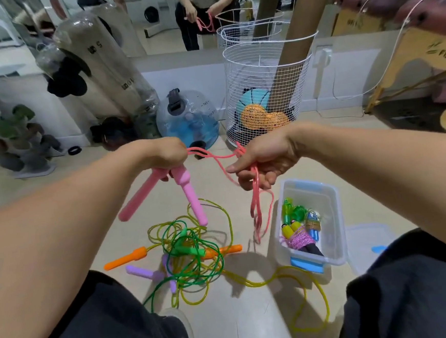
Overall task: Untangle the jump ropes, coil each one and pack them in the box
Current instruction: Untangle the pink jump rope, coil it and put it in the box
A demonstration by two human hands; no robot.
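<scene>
Here, head view: left hand (162, 157) grips the pink jump rope (210, 156) at the tops of its two pink handles (165, 197), which hang down and splay apart. Right hand (261, 163) is curled round several loops of the same cord; the loop ends dangle just left of the clear box (336, 229). The box stands on the floor (254, 313) and holds coiled ropes. Left of the box, well apart, lies a tangle of ropes (191, 254), green and yellow cords with orange, purple and green handles. Beyond the box stands a white wire basket (268, 85).
</scene>
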